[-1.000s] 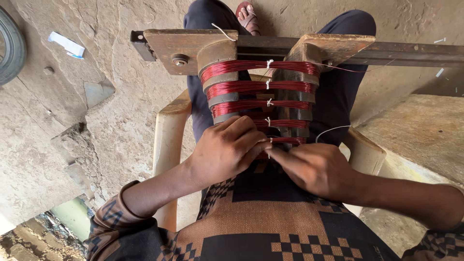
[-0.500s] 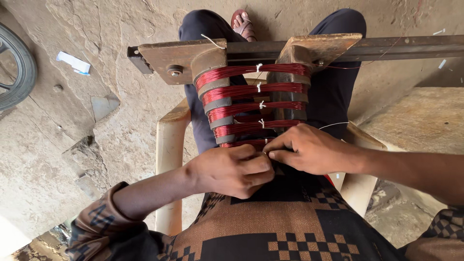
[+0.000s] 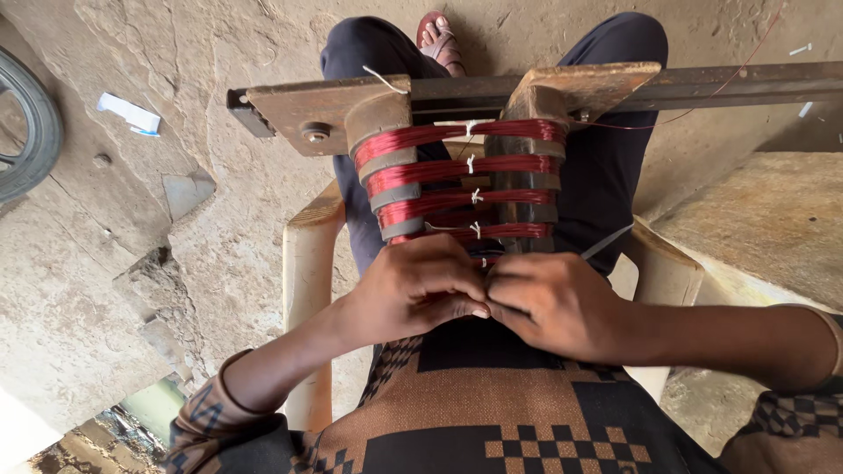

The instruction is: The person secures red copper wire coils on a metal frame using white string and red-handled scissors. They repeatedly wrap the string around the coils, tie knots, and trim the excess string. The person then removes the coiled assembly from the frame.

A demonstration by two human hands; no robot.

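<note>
Red enamelled wire, wound in stepped bands round a wooden former, tied at the middle of each band with short white thread. Former is fixed to a rusty metal bar running across the view, its right end cut off by the frame edge. Lowest band is mostly hidden behind the knuckles; only a sliver of red shows between the two hands. Left hand and right hand meet fingertip to fingertip at the near end of the coil, fingers curled and pinched together right against that lowest band. What they pinch cannot be made out, thread or wire, since the fingertips cover it. A thin pale strand leaves the right hand's far side toward the chair arm; its end is out of sight. Person sits in a cream plastic chair, coil lying over the lap just beyond the hands. One sandalled foot shows past the bar on the cracked concrete floor; a tyre is cut off at far left.
</note>
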